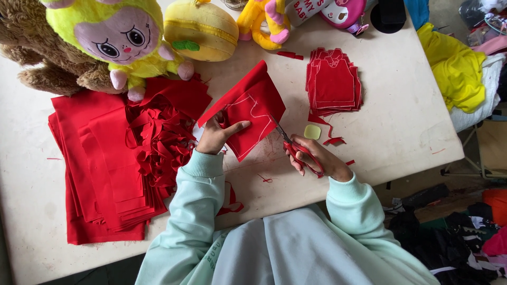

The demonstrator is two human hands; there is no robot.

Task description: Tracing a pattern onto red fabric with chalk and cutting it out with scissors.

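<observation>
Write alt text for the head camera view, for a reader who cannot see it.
Seen from above, a person's left hand holds a piece of red fabric marked with white lines while the right hand cuts it with red-handled scissors. On the white table lie a stack of cut red pieces, folded red cloth and plush toys.

Just one printed label in view: a white panel point(305, 8) at the far edge of the table, right of centre, cut off by the top of the frame. Slanted, roughly rectangular, white ground with bold pinkish-red lettering. Wedged between a yellow-and-pink plush toy point(264, 21) on its left and a round pink-and-white plush toy point(343, 11) on its right, close against both. Impossible to tell whether cloth tag or wrapper. Faint dark print also on the near mint-green sleeve point(214, 253), too small to make out.
</observation>
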